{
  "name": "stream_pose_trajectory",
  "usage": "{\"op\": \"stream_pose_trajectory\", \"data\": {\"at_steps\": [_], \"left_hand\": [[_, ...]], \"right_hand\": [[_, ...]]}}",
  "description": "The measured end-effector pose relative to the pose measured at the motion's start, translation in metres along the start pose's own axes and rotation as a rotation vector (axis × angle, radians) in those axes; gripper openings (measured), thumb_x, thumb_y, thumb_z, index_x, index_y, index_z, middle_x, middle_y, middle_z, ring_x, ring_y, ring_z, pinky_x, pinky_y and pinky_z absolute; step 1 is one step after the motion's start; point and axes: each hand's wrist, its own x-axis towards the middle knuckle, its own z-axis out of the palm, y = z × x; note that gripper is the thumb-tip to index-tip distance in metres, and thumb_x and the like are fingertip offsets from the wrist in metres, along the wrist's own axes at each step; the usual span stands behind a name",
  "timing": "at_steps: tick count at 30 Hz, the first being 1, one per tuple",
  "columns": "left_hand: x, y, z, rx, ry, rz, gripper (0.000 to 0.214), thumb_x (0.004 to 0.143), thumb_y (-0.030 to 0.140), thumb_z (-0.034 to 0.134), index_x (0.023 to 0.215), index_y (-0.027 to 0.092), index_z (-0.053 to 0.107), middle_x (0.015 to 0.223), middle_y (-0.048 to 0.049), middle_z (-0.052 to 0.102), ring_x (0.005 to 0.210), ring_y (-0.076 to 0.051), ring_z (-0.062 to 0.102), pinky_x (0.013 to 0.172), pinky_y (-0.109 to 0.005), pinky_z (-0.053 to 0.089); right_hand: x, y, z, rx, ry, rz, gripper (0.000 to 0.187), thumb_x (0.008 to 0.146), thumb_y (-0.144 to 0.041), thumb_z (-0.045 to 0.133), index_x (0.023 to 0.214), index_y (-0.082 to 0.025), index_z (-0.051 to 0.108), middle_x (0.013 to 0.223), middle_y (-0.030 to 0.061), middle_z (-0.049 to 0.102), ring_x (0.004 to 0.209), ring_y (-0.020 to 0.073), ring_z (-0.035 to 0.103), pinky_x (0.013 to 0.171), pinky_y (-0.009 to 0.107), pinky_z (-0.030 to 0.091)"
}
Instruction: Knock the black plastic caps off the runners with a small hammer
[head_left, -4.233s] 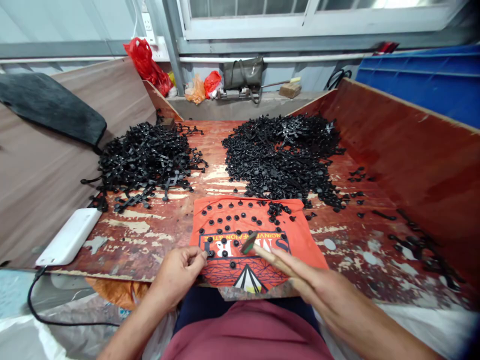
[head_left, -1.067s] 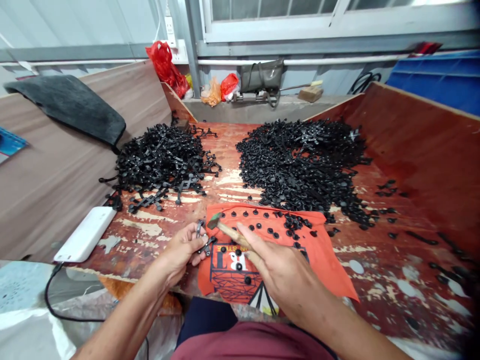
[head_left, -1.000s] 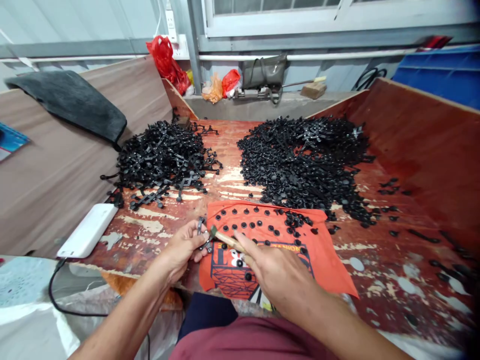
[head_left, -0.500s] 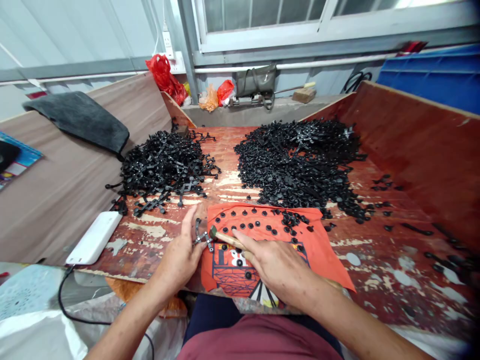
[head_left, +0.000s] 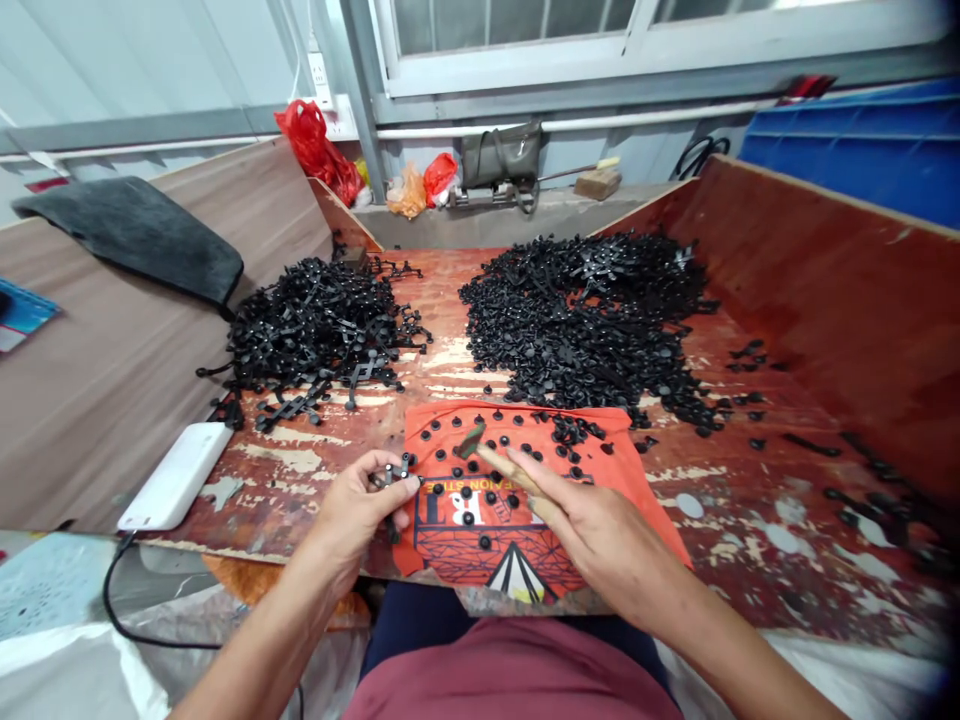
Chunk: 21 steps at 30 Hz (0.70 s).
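Observation:
My left hand (head_left: 364, 515) pinches a black jointed linkage piece (head_left: 397, 470) with pale rivet dots, just off the left edge of an orange printed cloth (head_left: 652, 510). Over the cloth, my right hand (head_left: 592, 520) is closed on the wooden handle of a small hammer (head_left: 499, 462). Its dark head is blurred and points to the left, apart from the linkage. Several small black round studs (head_left: 469, 518) stand spread out on the cloth, and a little heap of black parts (head_left: 577, 430) lies near its far edge.
Behind the cloth lies a large pile of black parts (head_left: 577, 320); a pile of linkages (head_left: 315, 310) lies at the left. A white power bank (head_left: 180, 475) with a cable rests at the table's left edge. Wooden boards (head_left: 810, 270) wall both sides. Beyond the right one is a blue crate (head_left: 862, 150).
The hammer has lifted away from the linkage and swung to the right with my right hand. My left hand has turned the linkage and now closes more tightly around it.

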Motion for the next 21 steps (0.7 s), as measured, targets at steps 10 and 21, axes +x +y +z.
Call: {"op": "stream_pose_trajectory", "data": {"at_steps": [10,21], "left_hand": [[0.007,-0.015,0.018,-0.051,0.009,-0.053,0.043,0.059,0.039,0.083,0.084,0.017,0.057,0.04,0.0071,0.055,0.033,-0.008,0.049,0.037,-0.014,0.034],[0.006,-0.018,0.019,-0.067,0.029,-0.031,0.047,0.059,0.043,0.084,0.087,0.017,0.056,0.043,0.0078,0.055,0.034,-0.009,0.052,0.034,-0.014,0.037]], "right_hand": [[-0.019,0.011,0.013,-0.019,-0.016,0.016,0.064,0.101,-0.014,0.042,0.152,-0.05,0.025,0.132,-0.0066,0.066,0.097,0.0197,0.074,0.086,0.038,0.06],[-0.015,0.009,0.019,-0.054,-0.035,-0.016,0.062,0.103,-0.018,0.042,0.153,-0.048,0.022,0.13,-0.0056,0.067,0.094,0.0214,0.075,0.076,0.037,0.062]]}}
